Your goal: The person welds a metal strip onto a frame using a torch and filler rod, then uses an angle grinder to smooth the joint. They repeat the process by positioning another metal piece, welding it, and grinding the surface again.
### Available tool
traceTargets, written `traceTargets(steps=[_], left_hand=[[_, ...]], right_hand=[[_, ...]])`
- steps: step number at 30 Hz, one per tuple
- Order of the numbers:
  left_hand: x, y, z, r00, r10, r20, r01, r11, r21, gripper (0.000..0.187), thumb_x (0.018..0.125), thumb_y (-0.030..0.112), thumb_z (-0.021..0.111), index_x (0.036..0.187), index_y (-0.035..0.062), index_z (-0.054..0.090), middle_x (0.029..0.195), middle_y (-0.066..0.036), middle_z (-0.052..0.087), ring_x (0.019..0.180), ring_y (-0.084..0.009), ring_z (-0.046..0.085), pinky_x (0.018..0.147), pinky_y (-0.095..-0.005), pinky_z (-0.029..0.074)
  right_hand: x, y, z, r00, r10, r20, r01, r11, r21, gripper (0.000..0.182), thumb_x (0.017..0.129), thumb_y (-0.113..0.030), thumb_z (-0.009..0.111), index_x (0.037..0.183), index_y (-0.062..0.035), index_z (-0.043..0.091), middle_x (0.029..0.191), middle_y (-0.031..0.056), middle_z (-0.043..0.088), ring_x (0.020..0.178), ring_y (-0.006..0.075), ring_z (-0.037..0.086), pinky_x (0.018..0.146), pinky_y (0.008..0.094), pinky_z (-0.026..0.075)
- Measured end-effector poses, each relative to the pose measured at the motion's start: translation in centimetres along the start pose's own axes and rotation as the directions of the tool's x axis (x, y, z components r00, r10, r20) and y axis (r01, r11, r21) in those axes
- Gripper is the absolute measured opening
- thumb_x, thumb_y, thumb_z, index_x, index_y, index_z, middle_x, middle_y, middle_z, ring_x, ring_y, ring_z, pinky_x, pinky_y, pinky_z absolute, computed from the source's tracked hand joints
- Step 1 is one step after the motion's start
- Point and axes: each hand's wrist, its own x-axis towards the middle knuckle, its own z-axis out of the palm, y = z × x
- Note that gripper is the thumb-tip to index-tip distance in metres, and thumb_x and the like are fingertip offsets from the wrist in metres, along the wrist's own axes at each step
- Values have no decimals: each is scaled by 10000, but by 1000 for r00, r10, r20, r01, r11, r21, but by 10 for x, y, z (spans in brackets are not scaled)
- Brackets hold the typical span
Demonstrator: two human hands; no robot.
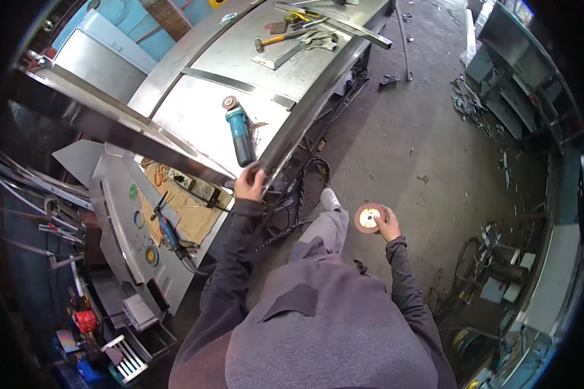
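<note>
My right hand (389,227) pinches a reddish-brown abrasive disc (362,222) with a pale round label, held out over the floor. My left hand (249,183) is at the near corner of the steel workbench (198,126), fingers curled. What lies inside those fingers, if anything, is hidden. Just beyond them a teal and black angle grinder (239,133) lies on the bench, its disc end pointing away from me and its rear end close to my fingertips.
A hammer (276,41), gloves (320,40) and metal bars lie farther along the bench. On a lower table at left are a blue power tool (167,230), a power strip (194,186) and several discs. Metal scraps (477,104) litter the floor at right.
</note>
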Motion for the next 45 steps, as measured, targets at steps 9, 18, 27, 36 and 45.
traceTargets(steps=[9, 18, 27, 36, 45], left_hand=[[140, -33, 29, 900, 62, -432, 312, 599, 737, 802, 717, 346, 740, 1344, -3, 381, 1239, -251, 469, 1132, -428, 451, 939, -506, 404], [171, -50, 4, 886, -174, -430, 437, 623, 648, 791, 642, 376, 787, 1256, 1, 459, 1064, -239, 601, 972, -396, 593, 827, -448, 498], [181, 89, 82, 876, -395, -277, 289, 889, -355, 497, 746, 308, 769, 1050, -42, 590, 903, -101, 652, 776, -153, 617, 707, -284, 497], [231, 275, 95, 923, 381, 50, -334, 729, 597, 472, 738, 394, 767, 999, 30, 621, 1091, -213, 601, 942, -363, 604, 766, -388, 505], [320, 368, 138, -161, 614, 773, -908, -400, 128, 373, 862, 366, 583, 1101, 90, 662, 1108, -129, 657, 1048, -285, 630, 955, -423, 464]], right_hand=[[220, -127, -16, 982, -117, 149, 101, 989, 111, 484, 863, -73, 650, 1287, 31, 442, 1061, 122, 658, 921, 148, 644, 768, 275, 539], [412, -246, 59, 910, -101, 401, 54, 991, 126, 449, 882, -86, 632, 1266, 60, 451, 1014, 105, 661, 883, 135, 634, 713, 241, 527], [391, -357, 166, 673, -250, 696, 46, 954, 298, 698, 901, -519, 566, 1366, -27, 396, 1277, 192, 513, 1159, 269, 504, 984, 352, 386], [375, -472, 84, 567, -500, 655, -279, 632, 723, 451, 943, -489, 502, 1147, -87, 489, 879, 69, 615, 737, 140, 636, 623, 262, 533], [334, -484, -5, 552, -785, 281, 509, 584, 632, 492, 834, -341, 702, 1176, -35, 525, 1080, 64, 578, 996, 126, 534, 885, 283, 441]])
